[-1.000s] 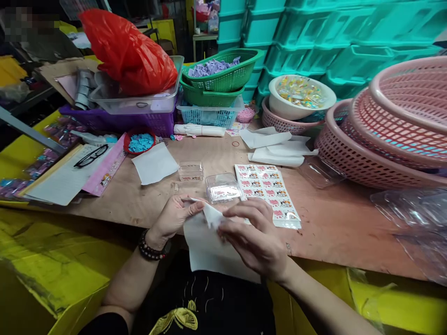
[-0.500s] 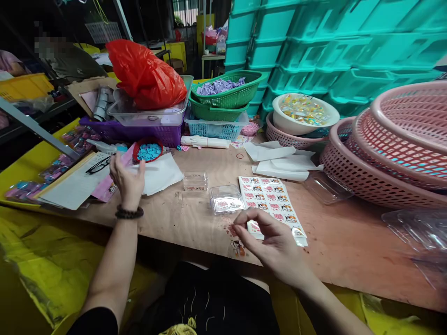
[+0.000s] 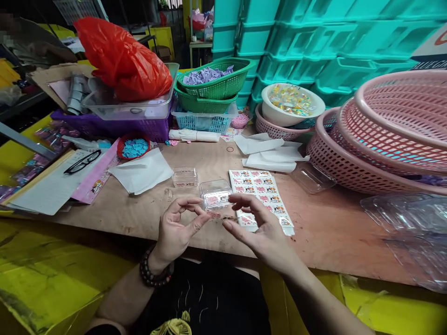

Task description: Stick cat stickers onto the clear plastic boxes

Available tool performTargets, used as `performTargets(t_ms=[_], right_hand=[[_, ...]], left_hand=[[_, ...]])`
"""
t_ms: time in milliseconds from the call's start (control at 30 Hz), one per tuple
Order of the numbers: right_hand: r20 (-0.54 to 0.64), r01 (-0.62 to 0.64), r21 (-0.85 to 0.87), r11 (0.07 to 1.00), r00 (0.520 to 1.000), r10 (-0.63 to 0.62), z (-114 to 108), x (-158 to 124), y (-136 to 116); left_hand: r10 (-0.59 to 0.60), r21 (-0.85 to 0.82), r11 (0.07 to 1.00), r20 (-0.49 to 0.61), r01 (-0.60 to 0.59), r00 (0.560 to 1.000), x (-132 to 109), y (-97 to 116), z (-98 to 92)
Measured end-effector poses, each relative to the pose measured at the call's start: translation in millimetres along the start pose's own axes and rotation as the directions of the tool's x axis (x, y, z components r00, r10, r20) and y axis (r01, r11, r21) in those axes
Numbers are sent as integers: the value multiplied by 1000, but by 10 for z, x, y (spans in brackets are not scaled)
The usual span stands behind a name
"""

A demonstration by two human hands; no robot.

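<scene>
The left hand (image 3: 181, 225) and right hand (image 3: 267, 228) are both part-open, thumbs and forefingers curved with their tips apart, and a small clear printed sticker (image 3: 214, 215) lies between the two thumb tips; whether either hand pinches it I cannot tell. From the sticker, a clear plastic box (image 3: 215, 190) sits near at twelve o'clock, the sticker sheet (image 3: 267, 193) at two.

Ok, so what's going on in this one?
A person's left hand and right hand hover over the near side of the table, with a small printed piece between them; whether both grip it is unclear. Just beyond lies a clear plastic box, beside a sheet of cat stickers.
</scene>
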State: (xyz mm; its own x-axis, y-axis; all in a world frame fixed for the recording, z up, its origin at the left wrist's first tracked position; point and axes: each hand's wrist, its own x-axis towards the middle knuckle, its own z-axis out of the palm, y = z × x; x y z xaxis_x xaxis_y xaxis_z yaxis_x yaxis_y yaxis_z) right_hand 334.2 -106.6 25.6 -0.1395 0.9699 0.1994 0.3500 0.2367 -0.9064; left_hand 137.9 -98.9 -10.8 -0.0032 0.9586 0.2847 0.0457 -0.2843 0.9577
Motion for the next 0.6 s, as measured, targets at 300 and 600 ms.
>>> performTargets(t_ms=[300,600], right_hand=[[-89,-243,371,896,951,295,-146,589,326],[301,-545,266,795,830,469,-22,945,345]], left_hand=[[-141,254,954,-89,159,986,139,-614,184],[-178,309,933,-56,187,982,223,-806,308]])
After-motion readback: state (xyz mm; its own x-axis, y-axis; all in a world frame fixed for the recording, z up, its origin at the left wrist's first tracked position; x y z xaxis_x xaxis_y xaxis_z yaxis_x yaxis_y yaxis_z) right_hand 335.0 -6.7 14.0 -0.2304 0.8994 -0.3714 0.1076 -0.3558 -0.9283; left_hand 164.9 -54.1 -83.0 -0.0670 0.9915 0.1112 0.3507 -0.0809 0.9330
